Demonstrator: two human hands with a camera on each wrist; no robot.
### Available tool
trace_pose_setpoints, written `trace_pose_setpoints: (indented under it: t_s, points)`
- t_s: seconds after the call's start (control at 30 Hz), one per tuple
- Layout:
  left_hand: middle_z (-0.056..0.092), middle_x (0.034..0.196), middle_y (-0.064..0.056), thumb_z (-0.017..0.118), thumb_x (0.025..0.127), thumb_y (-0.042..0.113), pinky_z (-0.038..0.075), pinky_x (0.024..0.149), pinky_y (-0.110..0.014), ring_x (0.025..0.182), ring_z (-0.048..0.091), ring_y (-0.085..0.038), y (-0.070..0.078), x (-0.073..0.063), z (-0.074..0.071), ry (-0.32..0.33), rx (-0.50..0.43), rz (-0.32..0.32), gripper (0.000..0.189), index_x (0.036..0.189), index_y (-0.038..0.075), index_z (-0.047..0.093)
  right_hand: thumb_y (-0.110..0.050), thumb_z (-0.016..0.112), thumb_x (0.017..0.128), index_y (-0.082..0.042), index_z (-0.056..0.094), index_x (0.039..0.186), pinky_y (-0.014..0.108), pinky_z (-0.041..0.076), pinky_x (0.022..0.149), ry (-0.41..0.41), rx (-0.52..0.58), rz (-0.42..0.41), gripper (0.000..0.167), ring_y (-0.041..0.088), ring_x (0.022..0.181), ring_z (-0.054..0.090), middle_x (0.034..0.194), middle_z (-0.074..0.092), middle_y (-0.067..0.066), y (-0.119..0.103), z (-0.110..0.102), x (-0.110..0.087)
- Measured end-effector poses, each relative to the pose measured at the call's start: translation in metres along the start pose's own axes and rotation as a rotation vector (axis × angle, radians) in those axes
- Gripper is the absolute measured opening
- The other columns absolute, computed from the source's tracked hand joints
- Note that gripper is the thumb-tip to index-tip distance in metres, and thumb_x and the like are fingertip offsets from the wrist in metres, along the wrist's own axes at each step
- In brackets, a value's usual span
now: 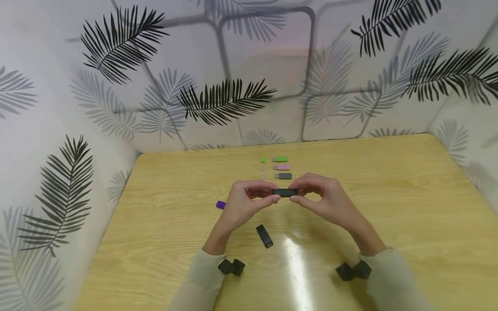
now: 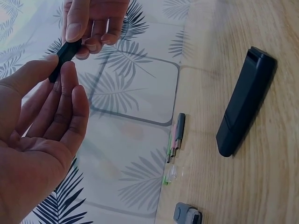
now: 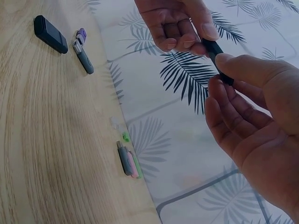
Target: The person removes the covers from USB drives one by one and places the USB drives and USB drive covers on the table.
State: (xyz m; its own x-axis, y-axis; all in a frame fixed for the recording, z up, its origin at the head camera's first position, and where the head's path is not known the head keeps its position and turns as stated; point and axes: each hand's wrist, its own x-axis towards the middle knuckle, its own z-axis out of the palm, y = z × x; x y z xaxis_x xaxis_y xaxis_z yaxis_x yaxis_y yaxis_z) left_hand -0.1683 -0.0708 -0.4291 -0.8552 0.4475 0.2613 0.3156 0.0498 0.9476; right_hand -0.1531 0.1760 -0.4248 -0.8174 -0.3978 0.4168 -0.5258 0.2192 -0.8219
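Note:
A small black USB stick [image 1: 285, 192] is held level above the table by both hands. My left hand [image 1: 242, 206] pinches its left end between thumb and fingers. At the other end, my right hand [image 1: 328, 202] pinches it the same way. In the left wrist view the black stick [image 2: 68, 55] spans the two thumbs; its ends are partly covered by fingers. A second black USB stick [image 1: 264, 236] lies on the table below the hands. Beside the left hand, a purple USB stick [image 1: 221, 204] is partly hidden; the right wrist view shows a grey one [image 3: 83, 58] near it.
Farther back on the table [image 1: 175, 194] lie a green USB stick [image 1: 281, 159], a pink one [image 1: 282, 167] and a dark grey one [image 1: 284, 176] in a column. A green cap [image 1: 263, 160] and clear caps [image 1: 263, 169] lie left of them. A patterned wall covering [image 1: 264, 121] rises behind.

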Motion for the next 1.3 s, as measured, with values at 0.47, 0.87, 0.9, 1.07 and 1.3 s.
trace_pose_setpoints:
  t_s: [0.47,0.87,0.9,1.07,1.3]
  points:
    - [0.076,0.1,-0.013,0.077,0.091,0.002,0.06,0.082,-0.051,0.087,0.075,-0.022,0.0022,-0.001,-0.001,0.004,-0.004,0.013,0.017,0.108,-0.002,0.077,0.005,0.078,0.088,-0.008,0.074,0.106,0.027,0.059,0.083,-0.006,0.022,-0.011,0.023,0.018,0.085,0.068,0.1,0.072,0.002,-0.0026,-0.0006,0.0005]
    - [0.077,0.099,-0.013,0.077,0.09,0.0,0.061,0.081,-0.045,0.085,0.074,-0.023,0.003,-0.0019,-0.0029,0.0,-0.019,0.022,0.016,0.106,-0.004,0.077,0.009,0.077,0.086,-0.005,0.075,0.107,0.027,0.059,0.082,-0.005,0.044,-0.051,0.026,0.02,0.085,0.068,0.101,0.072,0.005,-0.0037,0.0004,0.0015]
    - [0.077,0.099,-0.014,0.078,0.09,0.0,0.062,0.081,-0.042,0.085,0.074,-0.022,0.0031,-0.0018,-0.0029,-0.001,-0.019,0.021,0.017,0.106,-0.004,0.077,0.009,0.077,0.086,-0.005,0.075,0.107,0.027,0.059,0.082,-0.006,0.042,-0.053,0.026,0.02,0.085,0.068,0.101,0.072,0.005,-0.0036,0.0005,0.0014]
    - [0.076,0.097,-0.015,0.077,0.09,-0.002,0.062,0.08,-0.041,0.084,0.075,-0.022,0.0026,-0.0007,-0.0034,-0.005,-0.033,0.027,0.016,0.106,-0.005,0.077,0.01,0.078,0.086,-0.005,0.075,0.108,0.027,0.059,0.081,-0.002,0.046,-0.061,0.026,0.019,0.086,0.069,0.101,0.072,0.006,-0.0038,0.0005,0.0016]
    - [0.077,0.099,-0.015,0.077,0.091,-0.001,0.062,0.081,-0.042,0.085,0.075,-0.022,0.0025,0.0015,-0.0097,-0.027,-0.065,0.046,0.018,0.107,-0.007,0.076,0.009,0.078,0.086,-0.003,0.075,0.108,0.03,0.06,0.081,-0.006,0.062,-0.071,0.025,0.02,0.087,0.07,0.103,0.073,0.008,-0.0026,-0.0007,0.0043]
